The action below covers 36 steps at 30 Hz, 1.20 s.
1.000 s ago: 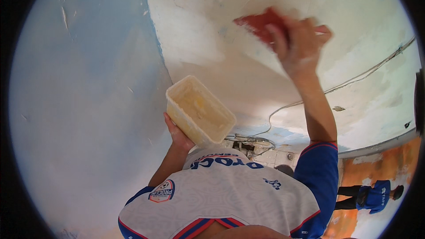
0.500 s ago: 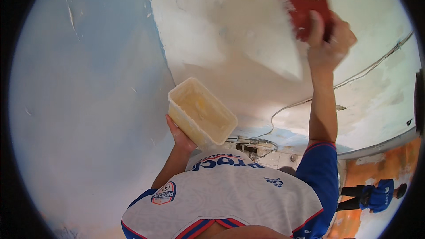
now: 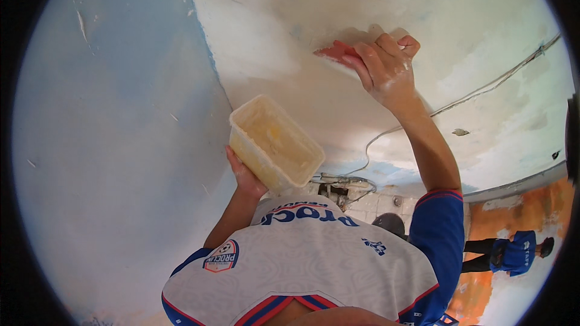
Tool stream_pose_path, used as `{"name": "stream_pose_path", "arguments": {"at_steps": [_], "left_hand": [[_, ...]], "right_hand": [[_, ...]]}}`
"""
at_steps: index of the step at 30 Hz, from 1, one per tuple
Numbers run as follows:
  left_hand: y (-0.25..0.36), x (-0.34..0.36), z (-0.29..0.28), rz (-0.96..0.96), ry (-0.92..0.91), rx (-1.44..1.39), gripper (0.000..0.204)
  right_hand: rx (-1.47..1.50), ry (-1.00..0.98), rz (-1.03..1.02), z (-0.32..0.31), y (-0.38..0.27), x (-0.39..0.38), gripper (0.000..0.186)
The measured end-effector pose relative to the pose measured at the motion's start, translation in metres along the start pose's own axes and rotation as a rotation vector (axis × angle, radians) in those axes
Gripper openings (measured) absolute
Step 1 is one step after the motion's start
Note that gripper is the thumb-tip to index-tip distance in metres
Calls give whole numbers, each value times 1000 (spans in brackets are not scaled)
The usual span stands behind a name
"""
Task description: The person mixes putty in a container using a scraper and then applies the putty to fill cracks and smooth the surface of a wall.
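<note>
Left hand grips a cream rectangular tub by its left side, just in front of the person's white shirt; pale paste lies inside the tub. Farther out, the right hand, flecked with white, is closed on a red scraper, whose edge appears to touch the pale wall. A bluish wall meets that one at the left. Thin cable crosses the pale wall, passing behind the right forearm. Farthest off, at the right, another person in blue stands beside an orange-patched surface.
</note>
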<state>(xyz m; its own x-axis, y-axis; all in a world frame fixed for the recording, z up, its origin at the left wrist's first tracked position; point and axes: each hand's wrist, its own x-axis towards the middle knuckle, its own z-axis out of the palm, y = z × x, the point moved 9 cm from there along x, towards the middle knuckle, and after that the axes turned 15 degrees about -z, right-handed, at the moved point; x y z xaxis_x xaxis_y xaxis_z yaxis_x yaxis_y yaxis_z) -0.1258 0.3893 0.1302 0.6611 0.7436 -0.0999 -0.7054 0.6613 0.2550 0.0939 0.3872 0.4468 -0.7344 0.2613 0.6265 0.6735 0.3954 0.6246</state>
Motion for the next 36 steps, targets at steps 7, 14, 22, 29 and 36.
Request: {"name": "stream_pose_path", "arguments": {"at_steps": [7,14,22,29,36], "left_hand": [[-1,-13,-6,37,66,19,95],[-4,-10,-15,24,102,-12,95],[-3,-8,-9,57,122,-23,92],[-7,-4,-22,72,111,-22,92],[-12,-11,-14,54,138,-20,92]], "right_hand": [[-6,335,390,-58,48,-29,26],[-141,329,328,-50,51,-25,20],[-71,74,122,-15,10,-16,22],[-48,195,267,-46,29,-23,23],[-58,401,503,-70,74,-48,26]]}}
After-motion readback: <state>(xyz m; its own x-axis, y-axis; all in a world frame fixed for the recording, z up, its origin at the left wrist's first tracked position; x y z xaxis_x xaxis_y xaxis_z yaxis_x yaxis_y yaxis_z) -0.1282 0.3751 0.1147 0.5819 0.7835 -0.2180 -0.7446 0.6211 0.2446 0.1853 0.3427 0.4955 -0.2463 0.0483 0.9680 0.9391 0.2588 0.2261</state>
